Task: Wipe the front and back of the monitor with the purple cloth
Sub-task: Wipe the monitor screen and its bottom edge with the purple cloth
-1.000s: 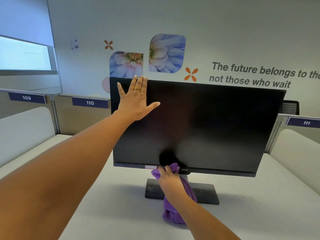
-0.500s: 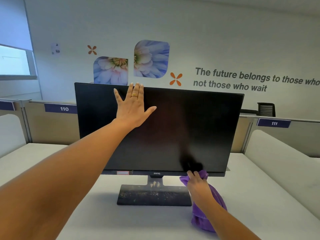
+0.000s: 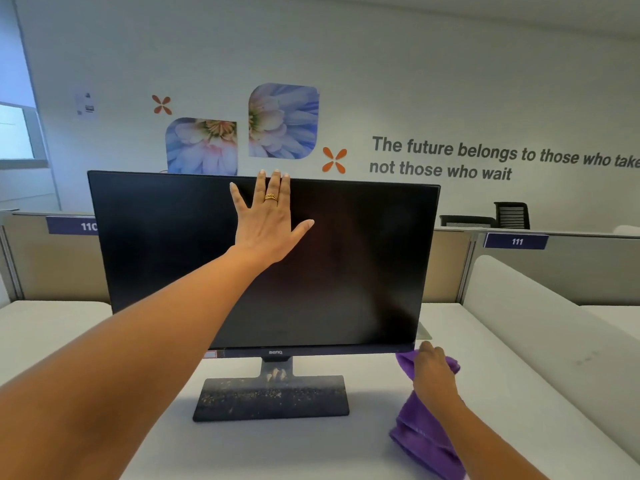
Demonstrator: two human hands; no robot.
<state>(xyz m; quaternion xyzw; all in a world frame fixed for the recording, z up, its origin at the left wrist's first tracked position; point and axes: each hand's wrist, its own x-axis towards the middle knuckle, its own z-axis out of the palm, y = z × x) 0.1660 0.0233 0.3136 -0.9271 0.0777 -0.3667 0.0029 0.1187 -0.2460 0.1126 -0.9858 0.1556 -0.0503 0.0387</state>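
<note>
Monitor [image 3: 346, 265] upright on table [image 3: 519, 393], screen toward onlooker. Left hand [image 3: 268, 225] flat on screen at 12 o'clock, fingers straight and spread, tips over top edge. Right hand [image 3: 434, 372] grips cloth [image 3: 420, 434]. Cloth has slid along bottom bezel from 6 o'clock to 5 o'clock corner. Lower front pass probably ending; back likely remains.

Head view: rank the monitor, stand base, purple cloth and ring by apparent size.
1. monitor
2. stand base
3. cloth, close to the stand base; it is nearer the camera and partly hidden, so that pair is unsure
4. ring
</note>
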